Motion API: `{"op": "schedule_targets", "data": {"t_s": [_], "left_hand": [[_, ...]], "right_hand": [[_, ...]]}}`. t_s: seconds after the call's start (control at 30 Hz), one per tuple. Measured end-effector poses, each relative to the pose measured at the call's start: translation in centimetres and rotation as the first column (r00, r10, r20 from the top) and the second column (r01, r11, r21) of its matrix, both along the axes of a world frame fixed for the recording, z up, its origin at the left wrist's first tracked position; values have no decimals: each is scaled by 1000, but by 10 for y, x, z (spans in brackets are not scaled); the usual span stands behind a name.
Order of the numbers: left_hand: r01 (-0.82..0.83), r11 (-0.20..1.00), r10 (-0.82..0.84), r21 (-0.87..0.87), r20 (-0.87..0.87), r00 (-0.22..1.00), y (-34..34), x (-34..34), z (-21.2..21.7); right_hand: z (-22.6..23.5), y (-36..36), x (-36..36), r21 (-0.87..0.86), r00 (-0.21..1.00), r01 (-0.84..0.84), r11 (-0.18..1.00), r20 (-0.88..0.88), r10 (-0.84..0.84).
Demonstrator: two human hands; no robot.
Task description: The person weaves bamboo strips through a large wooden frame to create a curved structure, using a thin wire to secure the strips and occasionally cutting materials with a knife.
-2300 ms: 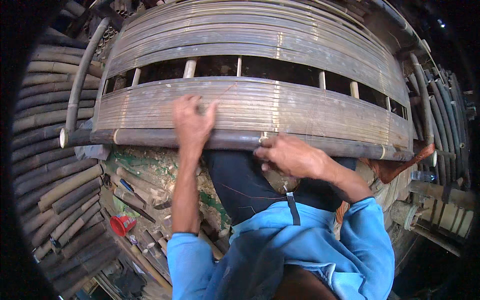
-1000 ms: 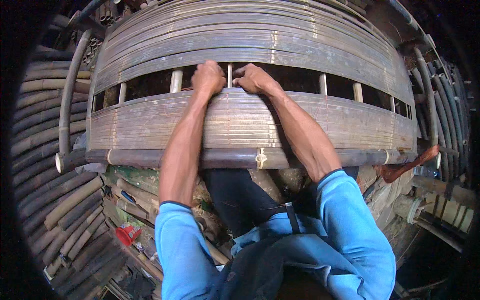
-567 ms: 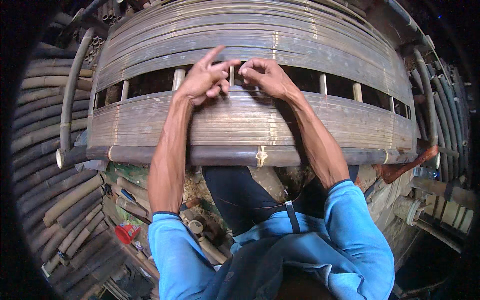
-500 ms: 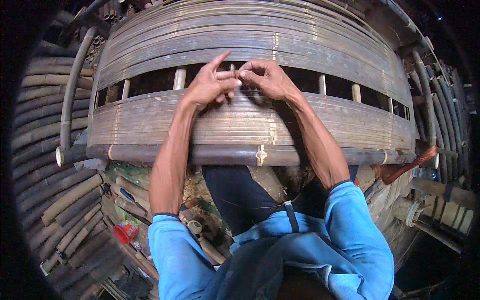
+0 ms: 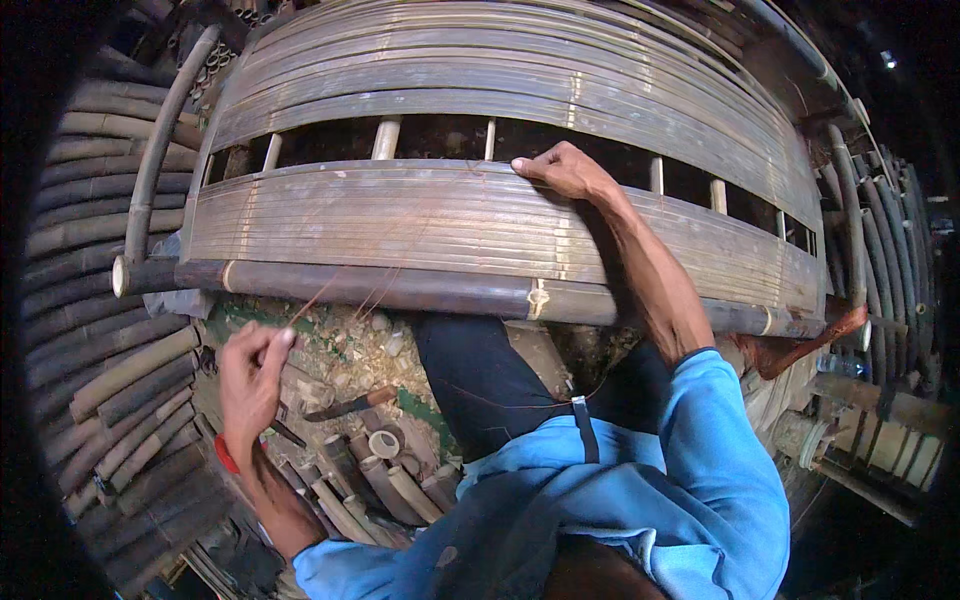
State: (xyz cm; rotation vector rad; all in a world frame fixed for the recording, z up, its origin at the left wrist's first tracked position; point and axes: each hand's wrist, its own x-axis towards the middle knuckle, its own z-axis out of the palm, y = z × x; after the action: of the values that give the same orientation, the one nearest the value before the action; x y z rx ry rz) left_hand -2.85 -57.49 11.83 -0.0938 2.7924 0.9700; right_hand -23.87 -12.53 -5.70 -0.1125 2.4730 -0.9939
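Observation:
My left hand (image 5: 255, 372), out past the front rail on the left, pinches a thin reddish-brown cord (image 5: 318, 296) that stretches up toward the bamboo slats. My right hand (image 5: 568, 172) is closed at the far edge of the front slat panel (image 5: 400, 205), thumb and finger pressed together beside the dark gap. What those fingertips grip is too small to make out. Across the gap lies a wider back slat panel (image 5: 450, 75). Pale crosspieces (image 5: 385, 138) show in the gap. A dark bamboo rail (image 5: 400, 290) runs along the front.
Stacked bamboo poles (image 5: 110, 220) fill the left side; more poles (image 5: 895, 230) stand at right. Below the rail lie a knife (image 5: 350, 403), cut bamboo pieces (image 5: 385, 445) and shavings. A red cup (image 5: 225, 455) is partly behind my left wrist. A foot (image 5: 790, 350) rests by the right rail end.
My left hand has swung from the gap down and left past the rail, drawing the cord out. My right hand has moved slightly right and down onto the front panel's edge.

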Motion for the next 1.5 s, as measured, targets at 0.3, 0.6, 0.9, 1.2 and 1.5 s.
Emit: {"op": "schedule_targets", "data": {"t_s": [0.3,0.6,0.9,1.2,1.5], "left_hand": [[-25,792,209,610,-233,950,52,67,-6],[-533,524,512,664,255,820,-37,116,-96],[-571,641,750,514,-257,610,-201,-21,-224],[-536,706,463,464,271,844,-244,-7,-177],[404,76,296,912,-407,864,-408,-30,6]], "right_hand": [[23,-17,20,180,989,144,973,-67,-134],[19,-15,18,232,991,132,964,-33,-128],[18,-39,36,119,897,322,939,-357,-262],[24,-129,-3,-10,666,-108,994,-744,64],[-9,-341,-122,-155,943,-209,966,-292,157]]}}
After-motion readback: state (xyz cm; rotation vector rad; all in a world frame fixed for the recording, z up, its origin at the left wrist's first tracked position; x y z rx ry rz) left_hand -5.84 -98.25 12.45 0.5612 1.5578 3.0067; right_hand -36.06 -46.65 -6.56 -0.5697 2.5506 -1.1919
